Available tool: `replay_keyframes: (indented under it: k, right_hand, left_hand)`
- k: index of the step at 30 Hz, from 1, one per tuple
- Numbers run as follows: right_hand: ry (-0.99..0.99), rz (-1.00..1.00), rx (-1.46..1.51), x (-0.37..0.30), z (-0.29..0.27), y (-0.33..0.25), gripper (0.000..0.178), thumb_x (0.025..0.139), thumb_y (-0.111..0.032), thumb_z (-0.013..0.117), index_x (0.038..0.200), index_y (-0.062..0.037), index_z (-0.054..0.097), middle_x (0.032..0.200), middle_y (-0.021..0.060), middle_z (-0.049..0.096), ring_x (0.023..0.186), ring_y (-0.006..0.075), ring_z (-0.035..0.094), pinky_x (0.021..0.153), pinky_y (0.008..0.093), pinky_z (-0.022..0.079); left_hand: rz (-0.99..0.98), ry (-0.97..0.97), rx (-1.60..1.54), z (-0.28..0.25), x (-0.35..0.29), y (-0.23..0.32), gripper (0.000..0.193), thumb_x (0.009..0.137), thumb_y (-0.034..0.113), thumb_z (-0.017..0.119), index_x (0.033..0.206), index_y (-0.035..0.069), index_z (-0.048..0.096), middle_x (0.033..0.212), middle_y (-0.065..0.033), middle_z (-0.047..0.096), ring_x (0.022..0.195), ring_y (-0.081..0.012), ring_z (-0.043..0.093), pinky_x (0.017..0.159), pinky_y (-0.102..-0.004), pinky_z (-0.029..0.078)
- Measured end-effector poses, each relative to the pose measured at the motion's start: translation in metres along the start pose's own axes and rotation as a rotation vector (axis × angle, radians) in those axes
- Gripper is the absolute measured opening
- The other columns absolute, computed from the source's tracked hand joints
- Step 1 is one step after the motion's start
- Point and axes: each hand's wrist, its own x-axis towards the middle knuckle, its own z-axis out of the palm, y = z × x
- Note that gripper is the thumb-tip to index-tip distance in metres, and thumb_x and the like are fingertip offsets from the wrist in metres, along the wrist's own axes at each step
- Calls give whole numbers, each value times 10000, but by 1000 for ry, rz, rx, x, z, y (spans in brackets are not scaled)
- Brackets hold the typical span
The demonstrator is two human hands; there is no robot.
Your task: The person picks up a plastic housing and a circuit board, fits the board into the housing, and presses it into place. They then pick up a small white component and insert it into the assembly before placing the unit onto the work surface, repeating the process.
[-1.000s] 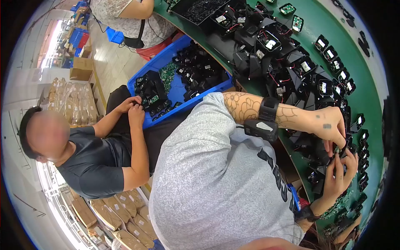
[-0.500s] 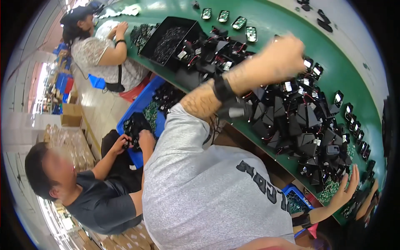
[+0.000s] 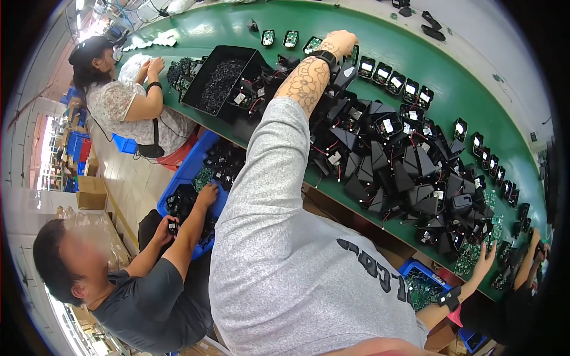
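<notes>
At upper centre, a black rectangular plastic case (image 3: 355,54) is met by the left hand (image 3: 339,43), whose finger grip cannot be told. At lower right, the right hand's (image 3: 484,261) fingers are spread beside heaped green circuit boards (image 3: 467,261).

Brown cardboard box (image 3: 91,197), red stool (image 3: 178,156)

From my remote seat I see a smooth green tabletop (image 3: 208,28) with a soft sheen under matt black plastic housings (image 3: 409,160). I make out slick, shiny plastic on the blue bin (image 3: 189,166) and dull brown cardboard on the box (image 3: 92,193). The grey shirt (image 3: 261,255) looks like soft, flecked, matt knit cloth.
</notes>
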Motion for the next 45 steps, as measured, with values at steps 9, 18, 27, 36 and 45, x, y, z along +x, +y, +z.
replay_keyframes:
  k: [9,18,27,36,45]
  right_hand:
    - [239,-139,-590,-2,35,-16,469,862,-163,575,1326,-145,508,1347,175,487,1223,361,465,1007,427,366]
    - [345,16,-354,-1,34,-50,432,874,-316,629,1226,-69,597,1185,167,612,1096,334,562,931,415,432]
    - [190,13,-531,36,20,-24,399,885,-367,600,1138,-64,655,1145,154,625,1021,318,588,876,399,446]
    - [403,155,-512,19,8,-79,364,900,-403,567,1037,-99,714,963,82,707,831,272,663,724,356,499]
    - [559,119,-491,24,1,-46,321,878,-340,573,1046,-104,710,971,80,704,843,276,661,741,369,493]
  left_hand:
    - [-440,-242,92,-19,-42,2,451,720,376,725,1055,74,697,1110,-148,659,1065,-303,620,858,-439,494]
    - [-333,355,194,-9,-47,-4,195,741,161,632,886,70,726,905,-171,695,872,-304,683,716,-391,548]
    - [-232,-42,86,23,-7,68,296,777,237,633,1018,88,717,1016,-107,695,963,-276,661,737,-447,529]
    - [-234,10,10,26,-11,63,233,722,211,658,912,96,730,926,-142,695,880,-292,672,721,-427,531]
    - [-180,-247,-71,44,15,54,300,688,232,696,919,41,721,877,-142,691,850,-306,669,744,-396,523]
